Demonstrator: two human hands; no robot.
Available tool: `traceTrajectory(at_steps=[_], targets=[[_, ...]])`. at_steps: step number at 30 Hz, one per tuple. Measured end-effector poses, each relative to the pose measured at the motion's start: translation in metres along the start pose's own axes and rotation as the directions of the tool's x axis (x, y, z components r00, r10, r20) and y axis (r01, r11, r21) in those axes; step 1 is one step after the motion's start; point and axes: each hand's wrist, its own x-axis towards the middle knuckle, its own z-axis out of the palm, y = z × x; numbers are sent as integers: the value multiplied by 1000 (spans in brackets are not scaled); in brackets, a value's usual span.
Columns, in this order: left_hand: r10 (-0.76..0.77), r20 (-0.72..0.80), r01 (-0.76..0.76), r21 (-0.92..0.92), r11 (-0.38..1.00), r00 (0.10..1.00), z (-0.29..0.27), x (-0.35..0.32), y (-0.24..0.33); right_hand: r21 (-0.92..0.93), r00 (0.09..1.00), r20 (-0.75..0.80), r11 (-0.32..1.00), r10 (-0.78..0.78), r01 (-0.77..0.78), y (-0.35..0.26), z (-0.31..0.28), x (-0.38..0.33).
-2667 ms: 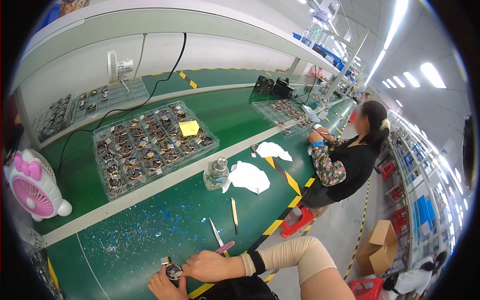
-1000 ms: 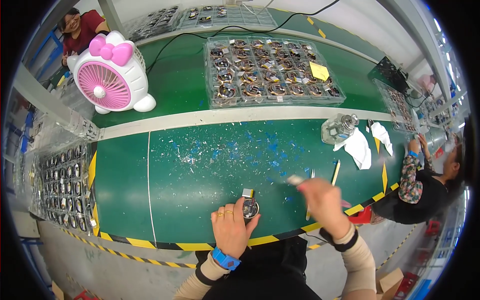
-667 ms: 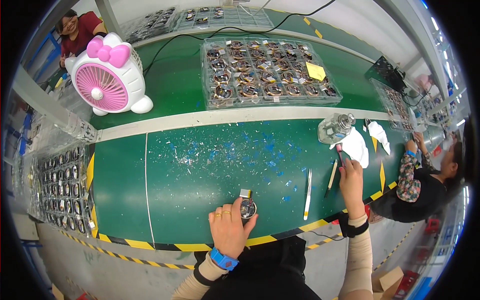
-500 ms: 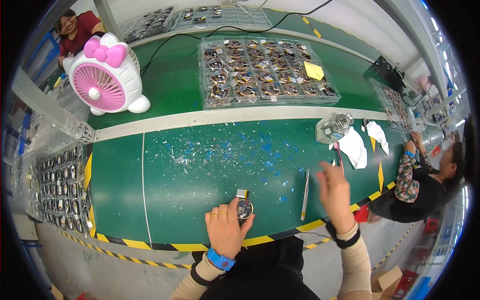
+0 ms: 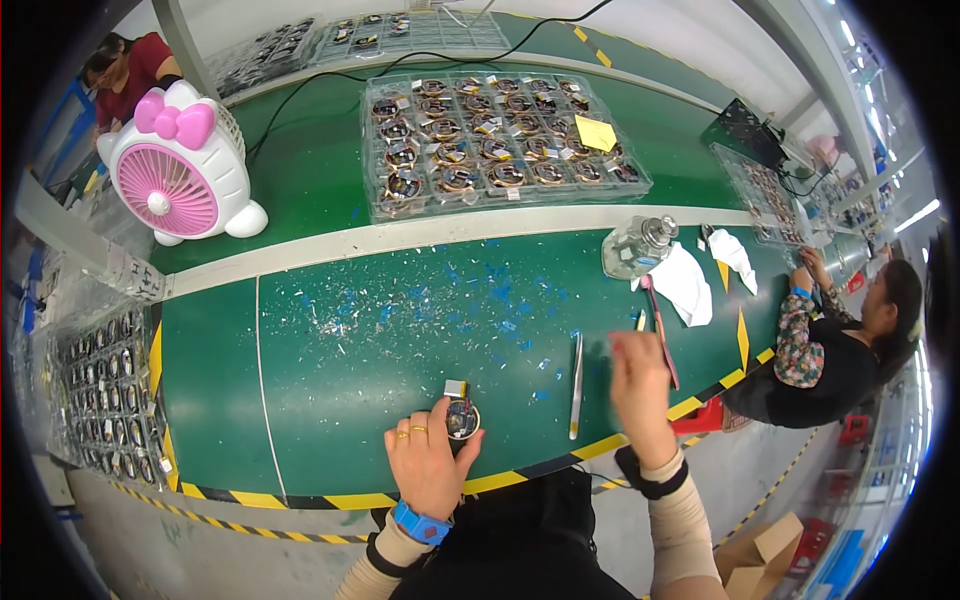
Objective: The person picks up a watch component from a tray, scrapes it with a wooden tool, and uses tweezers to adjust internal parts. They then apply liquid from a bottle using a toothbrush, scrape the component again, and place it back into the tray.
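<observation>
Green matting covers a long factory bench (image 5: pixel 330 350), littered with pale and blue scraps, seen from the single head view. At the near edge the left hand (image 5: pixel 428 462) pinches a small round component (image 5: pixel 462 419) between thumb and forefinger, resting it on the mat. It looks light, rigid and delicate, with a small tab on top, so its rim seems the safest place to hold it. The right hand (image 5: pixel 640 380) hovers blurred above the mat, fingers loosely spread and apparently empty, near one pair of tweezers (image 5: pixel 576 383) and one pink-handled tool (image 5: pixel 660 335). Farther back sit one clear bottle (image 5: pixel 636 247), two white cloths (image 5: pixel 700 275), one pink fan (image 5: pixel 180 170) and a clear tray (image 5: pixel 500 140) of many similar parts.
</observation>
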Motion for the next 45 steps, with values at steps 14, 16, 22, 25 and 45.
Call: traceTrajectory(at_steps=[14,16,22,25,45], targets=[[-15,-44,12,-53,999,999,-4,4,3,444,825,354,697,441,-563,-44,-17,-6],[-15,-39,12,-71,997,999,-4,2,0,723,800,490,352,345,-594,-65,-6,-17],[-1,15,3,-169,986,1000,-5,2,-2,786,795,593,124,128,-606,-81,26,-30],[-9,15,12,-189,982,1000,-5,2,-3,802,808,581,97,97,-589,-83,35,-34],[52,57,-37,-240,970,997,-13,7,-3,734,881,451,620,-143,-275,-83,49,-33]])
